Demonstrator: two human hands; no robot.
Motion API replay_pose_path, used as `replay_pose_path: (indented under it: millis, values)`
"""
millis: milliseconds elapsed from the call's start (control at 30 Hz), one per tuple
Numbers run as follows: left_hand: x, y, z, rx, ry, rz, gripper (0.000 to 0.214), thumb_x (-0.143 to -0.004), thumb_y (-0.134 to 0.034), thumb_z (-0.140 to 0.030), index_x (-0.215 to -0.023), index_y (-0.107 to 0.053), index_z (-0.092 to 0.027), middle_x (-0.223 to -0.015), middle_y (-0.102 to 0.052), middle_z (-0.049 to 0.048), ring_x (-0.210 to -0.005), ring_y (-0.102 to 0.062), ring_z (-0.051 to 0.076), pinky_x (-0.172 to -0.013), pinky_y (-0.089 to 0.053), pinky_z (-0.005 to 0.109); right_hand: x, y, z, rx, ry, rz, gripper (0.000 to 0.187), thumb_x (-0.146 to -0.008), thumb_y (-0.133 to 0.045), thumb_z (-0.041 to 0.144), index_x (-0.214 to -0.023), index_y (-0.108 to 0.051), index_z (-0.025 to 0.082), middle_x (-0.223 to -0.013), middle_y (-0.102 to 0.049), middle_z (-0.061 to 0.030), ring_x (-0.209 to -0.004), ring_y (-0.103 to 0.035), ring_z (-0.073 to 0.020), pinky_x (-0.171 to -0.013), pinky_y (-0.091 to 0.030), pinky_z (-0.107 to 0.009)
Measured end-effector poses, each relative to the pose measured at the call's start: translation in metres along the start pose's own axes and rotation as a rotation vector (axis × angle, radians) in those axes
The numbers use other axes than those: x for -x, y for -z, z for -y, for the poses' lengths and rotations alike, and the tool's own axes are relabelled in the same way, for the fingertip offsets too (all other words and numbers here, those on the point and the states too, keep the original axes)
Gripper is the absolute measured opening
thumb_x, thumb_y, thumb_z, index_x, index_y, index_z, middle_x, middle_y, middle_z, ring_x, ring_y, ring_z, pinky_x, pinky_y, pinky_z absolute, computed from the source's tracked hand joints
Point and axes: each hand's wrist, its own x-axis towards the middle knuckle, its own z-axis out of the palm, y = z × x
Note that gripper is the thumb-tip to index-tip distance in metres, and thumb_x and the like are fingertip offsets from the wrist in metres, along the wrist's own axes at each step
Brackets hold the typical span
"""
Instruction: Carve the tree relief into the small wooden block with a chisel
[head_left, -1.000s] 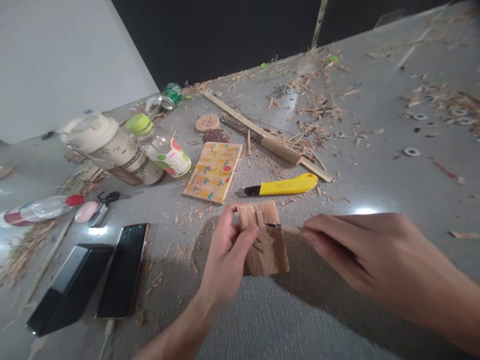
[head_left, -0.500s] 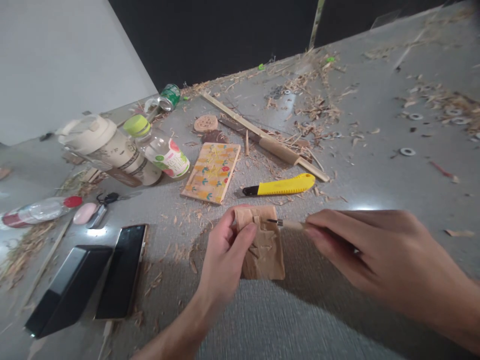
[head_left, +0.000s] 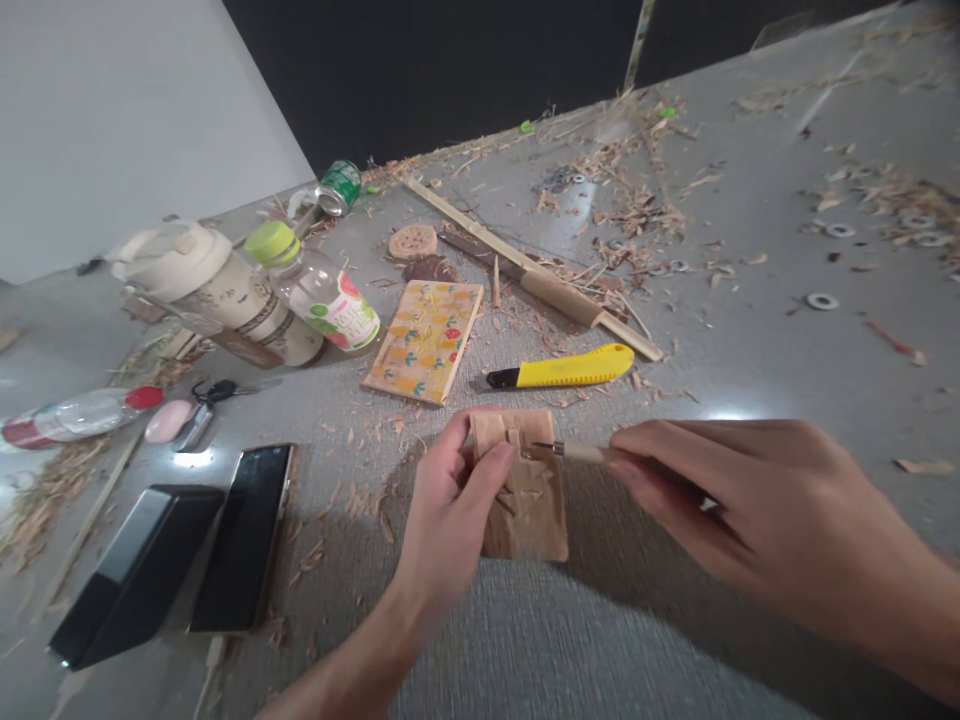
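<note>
My left hand (head_left: 450, 510) is closed around the left edge of a small carved wooden block (head_left: 529, 495), thumb pressed on its face, holding it on the grey table (head_left: 540, 630). My right hand (head_left: 720, 495) pinches a thin carving tool (head_left: 574, 452) by its wooden handle. The tool's metal tip rests on the upper part of the block, beside my left thumb. Cut shapes show on the block's face.
A yellow utility knife (head_left: 562, 370) lies just beyond the block. A painted wooden board (head_left: 426, 340), a wooden-handled knife (head_left: 555, 295) and a long stick lie farther back. Left: bottle (head_left: 319, 290), cup (head_left: 217, 290), phone (head_left: 244, 540), black box (head_left: 135, 575). Wood shavings are scattered about.
The block has turned slightly and shifted a little toward me in my left hand. The tool tip has moved up along the block toward its top notch.
</note>
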Motion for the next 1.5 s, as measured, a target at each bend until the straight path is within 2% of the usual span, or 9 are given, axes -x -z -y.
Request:
replay_pose_path:
  millis: [67,233,400,533,700,767,967,1233,1500]
  values:
    - [0.001,0.000,0.000,-0.026,-0.015,-0.010,0.020,-0.107,-0.074,-0.041,-0.107,-0.072,-0.022,-0.093,-0.072,0.0009,-0.083,-0.068,0.017,-0.076,-0.055,0.027,-0.001,0.000,0.002,-0.026,0.011,0.006,0.020,-0.119,-0.056,0.025,-0.102,-0.067,0.025,-0.067,-0.061,0.0058,-0.049,-0.052,-0.0127,-0.050,-0.035,-0.034]
    - [0.004,0.000,0.001,-0.075,-0.082,-0.058,0.017,-0.109,-0.073,-0.039,-0.115,-0.069,-0.024,-0.094,-0.070,-0.0009,-0.083,-0.063,0.016,-0.077,-0.054,0.027,0.000,-0.003,0.005,-0.018,-0.011,0.005,0.018,-0.118,-0.056,0.023,-0.104,-0.067,0.025,-0.068,-0.064,0.0052,-0.049,-0.054,-0.0129,-0.051,-0.035,-0.034]
    - [0.005,-0.003,-0.002,-0.074,-0.083,-0.082,0.020,-0.107,-0.077,-0.039,-0.116,-0.067,-0.025,-0.089,-0.067,-0.0031,-0.079,-0.062,0.015,-0.075,-0.054,0.025,-0.002,-0.004,0.006,0.015,-0.038,-0.042,0.024,-0.124,-0.046,0.027,-0.106,-0.063,0.026,-0.060,-0.055,0.0083,-0.041,-0.045,-0.0122,-0.044,-0.029,-0.033]
    - [0.006,-0.006,-0.006,-0.052,-0.052,-0.070,0.026,-0.103,-0.080,-0.041,-0.119,-0.066,-0.025,-0.085,-0.067,-0.0038,-0.073,-0.062,0.015,-0.067,-0.053,0.025,-0.002,-0.003,0.007,0.001,-0.050,-0.040,0.023,-0.124,-0.045,0.027,-0.107,-0.061,0.026,-0.060,-0.056,0.0084,-0.041,-0.048,-0.0118,-0.044,-0.030,-0.031]
    - [0.005,-0.005,-0.008,-0.070,-0.053,-0.083,0.029,-0.104,-0.078,-0.039,-0.125,-0.066,-0.025,-0.091,-0.071,-0.0022,-0.079,-0.065,0.015,-0.071,-0.054,0.025,0.002,-0.003,0.009,-0.011,-0.018,-0.003,0.017,-0.121,-0.052,0.023,-0.109,-0.064,0.025,-0.067,-0.063,0.0065,-0.048,-0.052,-0.0125,-0.050,-0.035,-0.032]
    - [0.005,-0.005,-0.007,-0.087,-0.061,-0.086,0.030,-0.103,-0.078,-0.039,-0.126,-0.066,-0.024,-0.093,-0.072,-0.0017,-0.080,-0.065,0.016,-0.071,-0.054,0.026,0.002,-0.002,0.009,-0.014,-0.011,0.002,0.019,-0.120,-0.053,0.022,-0.106,-0.065,0.025,-0.066,-0.061,0.0065,-0.048,-0.051,-0.0128,-0.051,-0.035,-0.033]
    - [0.009,-0.005,-0.003,-0.092,-0.068,-0.111,0.028,-0.106,-0.077,-0.040,-0.123,-0.061,-0.025,-0.087,-0.069,-0.0039,-0.076,-0.062,0.015,-0.069,-0.053,0.025,-0.001,-0.003,0.011,-0.023,0.007,0.002,0.015,-0.117,-0.057,0.019,-0.107,-0.067,0.024,-0.067,-0.065,0.0047,-0.049,-0.053,-0.0143,-0.050,-0.036,-0.036]
    - [0.010,-0.006,-0.001,-0.083,-0.109,-0.117,0.026,-0.107,-0.076,-0.039,-0.120,-0.058,-0.025,-0.086,-0.064,-0.0049,-0.076,-0.057,0.015,-0.070,-0.053,0.025,-0.004,-0.003,0.021,0.050,0.035,-0.045,0.022,-0.117,-0.057,0.018,-0.097,-0.066,0.024,-0.066,-0.066,0.0041,-0.049,-0.054,-0.0147,-0.052,-0.037,-0.038]
    - [0.010,-0.008,-0.002,-0.062,-0.111,-0.128,0.030,-0.105,-0.079,-0.039,-0.119,-0.055,-0.025,-0.087,-0.064,-0.0044,-0.077,-0.059,0.015,-0.072,-0.053,0.025,-0.003,-0.006,0.026,0.106,0.035,-0.074,0.029,-0.118,-0.058,0.020,-0.090,-0.065,0.026,-0.068,-0.071,0.0023,-0.050,-0.060,-0.0162,-0.053,-0.041,-0.039]
